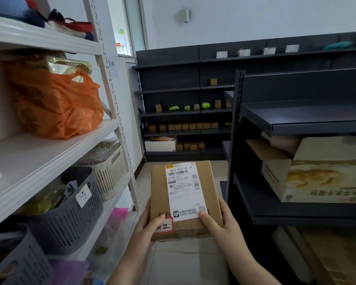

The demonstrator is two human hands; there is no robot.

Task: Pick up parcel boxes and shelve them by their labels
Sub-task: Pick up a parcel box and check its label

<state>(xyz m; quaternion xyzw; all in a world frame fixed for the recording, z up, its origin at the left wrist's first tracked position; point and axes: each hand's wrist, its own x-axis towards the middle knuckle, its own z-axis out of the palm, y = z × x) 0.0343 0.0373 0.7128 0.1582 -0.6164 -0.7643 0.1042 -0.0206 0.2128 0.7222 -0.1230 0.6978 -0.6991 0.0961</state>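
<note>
Two hands hold one small brown cardboard parcel box (186, 199) flat in front of the person, its top face turned up towards the camera; the left hand (147, 227) wraps the near left corner with its thumb pressed on a red-bordered handwritten sticker (164, 225), and the right hand (224, 225) closes round the near right edge with its thumb lying on the bottom corner of the long white printed shipping label (183, 191). Both hands are curled shut on the box, fingers hidden beneath it. The carton looks stiff and taped, and judging by how easily it sits level in this grip it is probably light, though its smooth tape could be a little slippery, so the opposite side edges with fingers underneath seem the safest hold. Left of the hands stands a white metal shelving rack (56, 153) with a grey slotted plastic basket (68, 214); right of the hands is a dark steel shelf unit (308, 124); far beyond them, dark wall shelves carry rows of small brown boxes (185, 126), a likely destination once the label is read
</note>
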